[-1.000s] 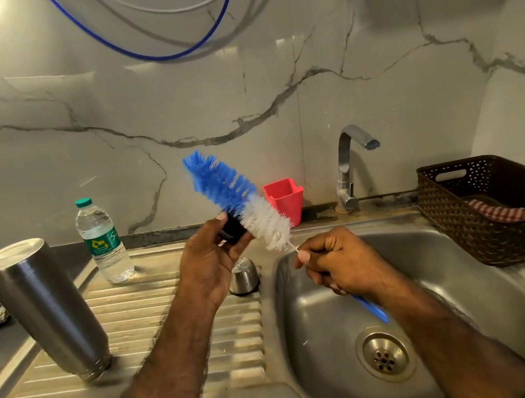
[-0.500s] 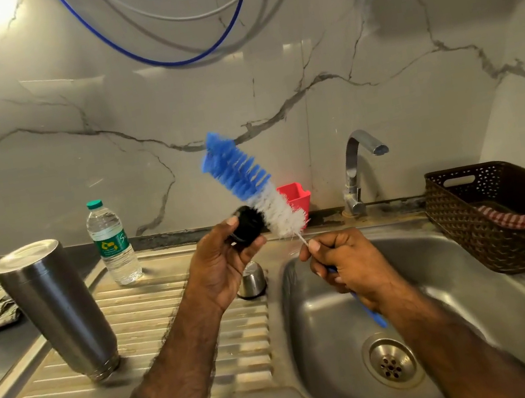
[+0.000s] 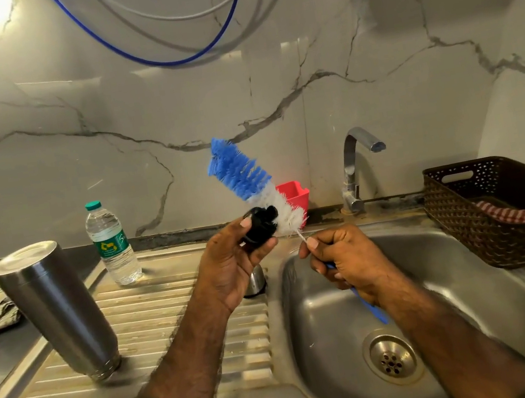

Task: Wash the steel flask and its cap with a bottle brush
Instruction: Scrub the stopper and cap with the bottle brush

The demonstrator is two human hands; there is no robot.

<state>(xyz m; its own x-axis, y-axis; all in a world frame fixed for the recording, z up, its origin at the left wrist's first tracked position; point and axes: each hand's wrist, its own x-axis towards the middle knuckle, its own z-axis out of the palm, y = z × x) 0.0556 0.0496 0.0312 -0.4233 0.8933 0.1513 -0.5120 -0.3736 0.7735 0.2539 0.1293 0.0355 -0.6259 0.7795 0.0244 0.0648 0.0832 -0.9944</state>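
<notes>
Pinching the small black plastic cap (image 3: 259, 228) between thumb and curled fingers of my left hand (image 3: 230, 266), while my right hand (image 3: 341, 260) is wrapping round the blue handle of the blue-and-white bristled bottle brush (image 3: 253, 184), white bristles touching the cap. Working down in size: the stainless steel sink (image 3: 309, 298) is sitting under my right hand; the tall cylindrical steel flask (image 3: 55, 310) is standing mouth-down, well apart, on the ribbed steel draining board (image 3: 156, 320). Flask is looking heavy, stiff, likely slick when wet, so I'm judging mid-body the best hold. Cap is looking light and hard; gripping its rim.
</notes>
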